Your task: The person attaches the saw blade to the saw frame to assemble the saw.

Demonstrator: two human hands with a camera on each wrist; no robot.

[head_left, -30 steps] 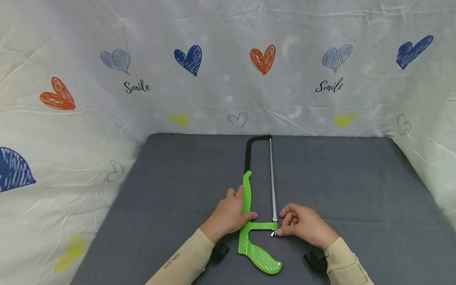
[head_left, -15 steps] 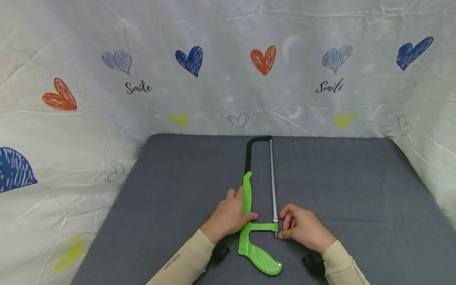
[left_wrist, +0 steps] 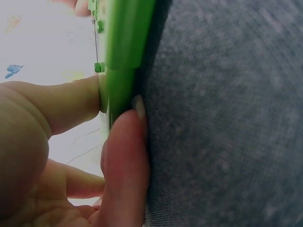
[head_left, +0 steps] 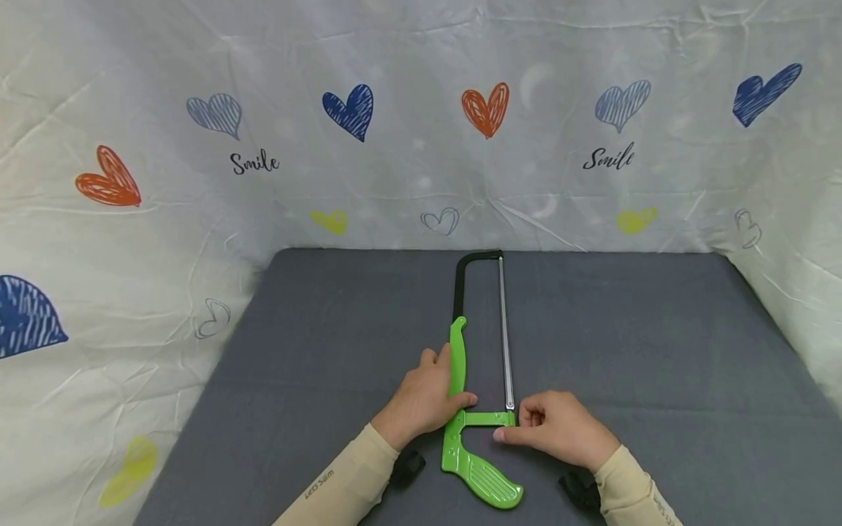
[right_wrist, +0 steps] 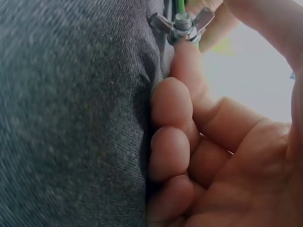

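A hacksaw with a green grip (head_left: 488,478), black front frame (head_left: 459,288) and silver blade (head_left: 505,332) lies flat on the grey cloth, blade to the right. My left hand (head_left: 421,400) pinches the green frame between thumb and fingers; the left wrist view shows this frame (left_wrist: 127,35) close up. My right hand (head_left: 562,429) is at the blade's near end, its thumb stretched across the tensioning end and the other fingers curled. In the right wrist view a metal wing nut (right_wrist: 183,23) sits at the index fingertip; the thumb's tip is out of frame there.
Grey cloth (head_left: 342,329) covers the table. A white sheet (head_left: 395,175) printed with hearts hangs behind it and along the sides. Black wrist straps (head_left: 408,467) show beneath the sleeves.
My right thumb has shifted left across the wing nut, which it now hides in the head view, and the right fingers have curled more. The left hand keeps its hold.
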